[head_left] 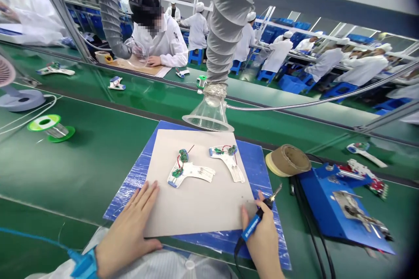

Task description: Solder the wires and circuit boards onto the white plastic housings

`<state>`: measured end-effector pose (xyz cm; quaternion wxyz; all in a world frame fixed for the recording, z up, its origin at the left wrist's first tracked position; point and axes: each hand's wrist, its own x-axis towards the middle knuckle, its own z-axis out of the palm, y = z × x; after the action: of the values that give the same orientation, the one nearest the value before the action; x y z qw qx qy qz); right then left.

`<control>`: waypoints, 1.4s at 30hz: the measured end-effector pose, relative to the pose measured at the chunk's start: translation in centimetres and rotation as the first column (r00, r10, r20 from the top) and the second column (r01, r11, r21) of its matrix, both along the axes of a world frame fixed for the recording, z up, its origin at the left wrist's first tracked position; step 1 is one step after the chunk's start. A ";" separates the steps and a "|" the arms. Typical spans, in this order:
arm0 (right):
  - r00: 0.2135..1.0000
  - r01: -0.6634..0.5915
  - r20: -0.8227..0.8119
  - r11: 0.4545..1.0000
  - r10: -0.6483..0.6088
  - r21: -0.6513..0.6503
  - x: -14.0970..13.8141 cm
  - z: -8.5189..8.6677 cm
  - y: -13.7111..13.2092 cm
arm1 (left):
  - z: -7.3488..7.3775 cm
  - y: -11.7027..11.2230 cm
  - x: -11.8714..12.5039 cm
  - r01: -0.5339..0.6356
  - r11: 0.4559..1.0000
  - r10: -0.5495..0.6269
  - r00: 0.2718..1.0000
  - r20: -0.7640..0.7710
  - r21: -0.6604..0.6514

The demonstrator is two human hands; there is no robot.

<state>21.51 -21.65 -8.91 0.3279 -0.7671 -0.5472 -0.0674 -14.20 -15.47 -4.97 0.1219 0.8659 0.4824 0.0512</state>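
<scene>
The left hand (127, 231) lies flat and spread on a grey board (196, 209), steadying it, while the right hand (262, 239) grips a blue soldering iron (257, 222) penwise. Two wired circuit assemblies (188, 170) sit mid-board, near a fume-extractor funnel (209, 115) placed to draw off smoke.

The person is wearing a white smock (147, 265) with faint stripes and a round snap (190, 264); a blue wrist strap (84, 265) is circling the left wrist; a blue cord (32, 237) is running from it; the left hand (127, 231) and right hand (262, 239) are showing bare.
</scene>
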 end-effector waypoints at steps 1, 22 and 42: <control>1.000 -0.013 0.002 1.000 0.013 0.009 -0.2 0.0 -0.4 | 0.3 0.4 -0.2 0.017 0.999 -0.017 1.000 -0.013 -0.032; 0.993 -0.106 0.037 0.979 0.114 -0.172 -1.3 0.2 -3.0 | 3.9 4.2 -2.7 0.187 0.930 -0.230 0.968 -0.102 -0.317; 0.992 -0.071 0.095 0.990 0.083 -0.121 -2.3 -2.6 -7.5 | 3.7 9.3 -5.0 0.197 0.932 -0.239 0.965 -0.110 -0.304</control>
<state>19.17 -29.17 -11.51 0.2568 -0.7590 -0.5953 -0.0604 -19.20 -6.14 -1.30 0.2172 0.8883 0.3930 -0.0969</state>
